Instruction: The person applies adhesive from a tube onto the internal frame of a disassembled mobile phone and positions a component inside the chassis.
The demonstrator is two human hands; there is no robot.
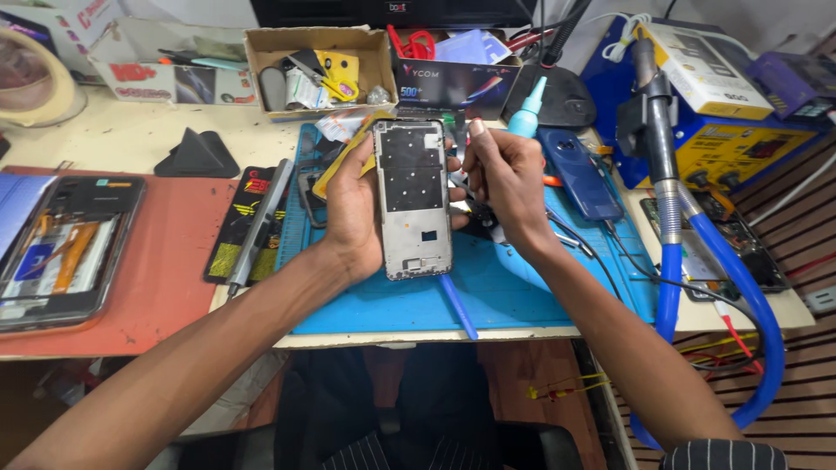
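Partly hidden behind the phone frame [413, 198], left hand [353, 213] fingers clasping it; right hand [505, 178] grip unclear.

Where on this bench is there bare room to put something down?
Bare blue mat shows along its near edge, below the phone frame in the left hand and right hand. The red mat is free between the opened phone and the black packets. The back row of boxes is crowded.
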